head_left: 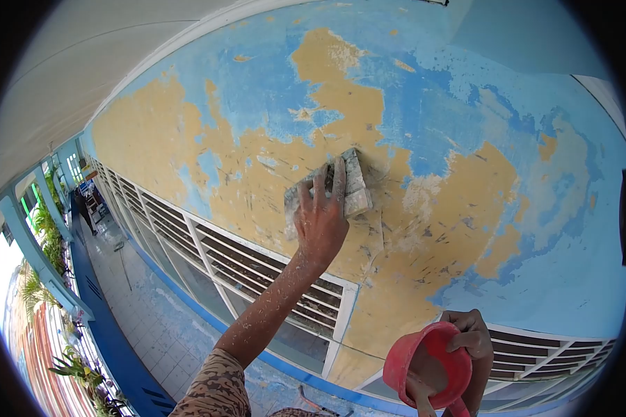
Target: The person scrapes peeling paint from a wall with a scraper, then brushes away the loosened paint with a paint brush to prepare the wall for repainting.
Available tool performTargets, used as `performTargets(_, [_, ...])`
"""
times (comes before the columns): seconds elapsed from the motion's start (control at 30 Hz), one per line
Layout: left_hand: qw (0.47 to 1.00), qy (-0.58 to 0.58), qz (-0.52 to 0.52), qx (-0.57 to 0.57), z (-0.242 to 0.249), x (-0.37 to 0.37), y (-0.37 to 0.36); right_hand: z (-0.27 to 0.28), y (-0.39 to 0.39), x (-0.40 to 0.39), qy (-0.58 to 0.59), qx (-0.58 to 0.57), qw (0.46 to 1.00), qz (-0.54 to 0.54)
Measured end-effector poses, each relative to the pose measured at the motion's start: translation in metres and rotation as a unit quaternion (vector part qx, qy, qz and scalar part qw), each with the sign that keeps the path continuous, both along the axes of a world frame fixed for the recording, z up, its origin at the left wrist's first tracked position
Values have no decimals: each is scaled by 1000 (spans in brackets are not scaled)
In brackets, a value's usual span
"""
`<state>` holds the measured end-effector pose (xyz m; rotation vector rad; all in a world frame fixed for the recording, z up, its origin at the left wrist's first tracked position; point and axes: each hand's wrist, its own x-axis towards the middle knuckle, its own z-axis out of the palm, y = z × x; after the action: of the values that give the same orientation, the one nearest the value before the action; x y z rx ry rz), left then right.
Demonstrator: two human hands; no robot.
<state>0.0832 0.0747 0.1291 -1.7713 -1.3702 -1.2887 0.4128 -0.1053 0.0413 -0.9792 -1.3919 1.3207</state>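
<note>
My left hand (321,212) reaches up to the wall, fingers spread over the back of a flat rectangular float (357,184) crusted with grey putty. The float's face lies against or very near the wall (424,243), on a yellow patch where the blue paint is gone. Lower right, my right hand (471,337) grips the rim of a red plastic dipper (405,354), thumb over the inside edge. Greyish wet paste (431,372) sits in the dipper, and a pale stick-like handle (419,390) slants out over its near side.
White-barred louvre windows (257,260) run below the painted wall, with another barred window (528,351) behind the dipper. To the left, a tiled walkway (153,340) recedes past a blue ledge (111,333) and potted plants (83,372). A long-handled tool (123,264) lies on the floor.
</note>
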Motion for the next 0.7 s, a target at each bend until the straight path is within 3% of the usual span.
performTargets(0.1, [999,19,28,33,29,-12,15,-8,-3,0,48,-9,999,-3])
performTargets(0.17, [994,-87,66,20,71,-30,24,-5,-8,-1,70,-23,997,-8])
performTargets(0.27, [997,-48,53,39,55,-21,22,1,-9,-8,75,-21,997,-15])
performTargets(0.37, [998,39,33,29,1,-15,13,-4,-5,-13,57,-19,998,-18])
performTargets(0.57, [996,-76,52,2,70,-58,32,-5,-10,-17,64,-24,997,-25])
performTargets(0.7, [1000,18,12,10,-24,-8,7,-13,-14,-17,54,-31,997,-43])
